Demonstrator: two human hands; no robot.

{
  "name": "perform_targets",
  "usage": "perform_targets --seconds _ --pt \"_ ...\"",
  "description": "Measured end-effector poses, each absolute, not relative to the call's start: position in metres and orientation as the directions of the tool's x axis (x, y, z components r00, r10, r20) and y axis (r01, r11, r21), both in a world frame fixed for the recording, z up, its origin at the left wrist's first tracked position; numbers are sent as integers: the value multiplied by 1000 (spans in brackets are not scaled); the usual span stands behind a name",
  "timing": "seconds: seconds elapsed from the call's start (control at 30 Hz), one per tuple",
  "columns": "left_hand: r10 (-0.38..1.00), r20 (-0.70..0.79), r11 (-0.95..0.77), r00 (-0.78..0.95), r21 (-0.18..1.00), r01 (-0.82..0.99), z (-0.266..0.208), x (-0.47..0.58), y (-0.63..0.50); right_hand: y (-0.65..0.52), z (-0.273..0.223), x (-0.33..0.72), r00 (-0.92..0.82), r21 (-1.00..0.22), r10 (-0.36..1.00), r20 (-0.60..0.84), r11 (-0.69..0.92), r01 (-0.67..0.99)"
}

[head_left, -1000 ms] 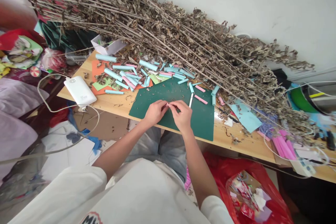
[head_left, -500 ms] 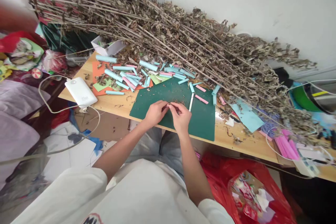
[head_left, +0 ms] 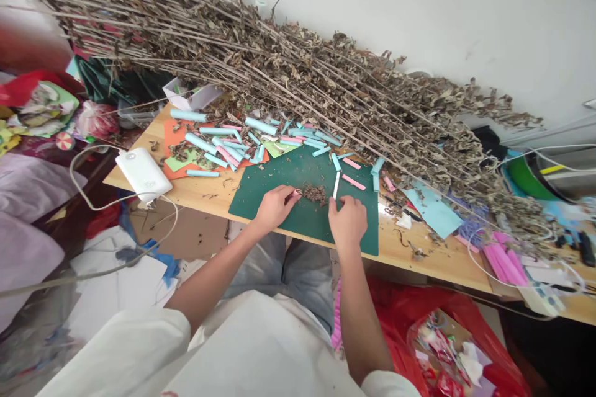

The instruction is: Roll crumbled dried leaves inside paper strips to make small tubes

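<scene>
Here the left hand (head_left: 274, 206) pinched a tiny scrap (head_left: 298, 191) beside crumbled leaves (head_left: 315, 193), heaped on the green mat (head_left: 267, 177)! The right hand (head_left: 348, 221) met a white stick (head_left: 336, 186); gripping or merely touching, impossible to tell. Behind, blue paper tubes (head_left: 261, 126) looked already rolled; the leaves lay loose, unpacked. Below, a red bag (head_left: 395, 298) held wrappers (head_left: 444, 347) and white paper (head_left: 471, 367).

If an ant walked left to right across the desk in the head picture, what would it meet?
White device, left hand, heap of brown crumbs, right hand, light-blue sheet, pink bundle.
</scene>
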State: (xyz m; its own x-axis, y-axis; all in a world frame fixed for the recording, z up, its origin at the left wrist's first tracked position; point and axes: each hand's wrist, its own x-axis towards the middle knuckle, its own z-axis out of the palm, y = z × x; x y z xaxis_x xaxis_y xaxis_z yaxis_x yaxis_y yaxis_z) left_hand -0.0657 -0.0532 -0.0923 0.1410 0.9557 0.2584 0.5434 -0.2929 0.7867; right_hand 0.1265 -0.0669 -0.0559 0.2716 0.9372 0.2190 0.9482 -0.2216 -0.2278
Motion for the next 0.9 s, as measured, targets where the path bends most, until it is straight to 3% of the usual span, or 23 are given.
perform_targets --seconds 0.1,0.2,0.3,0.47,0.63,0.9 --pt "956 255 -291 142 780 554 -91 -66 -54 -71 -65 125 246 -163 955 164 -219 962" --pt "957 254 -289 140 782 552 -90 -66 -54 -73 -68 123 304 -204 936 179 -266 942" --pt "957 254 -289 142 784 549 -90 -66 -54 -76 -61 132 348 -334 904 250 -257 907" --pt "958 254 -285 133 781 556 -93 -66 -53 -94 -27 141 398 -652 780 483 16 758" --pt "960 246 -279 136 771 572 -92 -66 -53 -112 -8 120 611 -901 706 357 89 425" --pt "956 256 -290 142 773 565 -94 -66 -53 -113 -23 95 616 -956 755 225 49 289"
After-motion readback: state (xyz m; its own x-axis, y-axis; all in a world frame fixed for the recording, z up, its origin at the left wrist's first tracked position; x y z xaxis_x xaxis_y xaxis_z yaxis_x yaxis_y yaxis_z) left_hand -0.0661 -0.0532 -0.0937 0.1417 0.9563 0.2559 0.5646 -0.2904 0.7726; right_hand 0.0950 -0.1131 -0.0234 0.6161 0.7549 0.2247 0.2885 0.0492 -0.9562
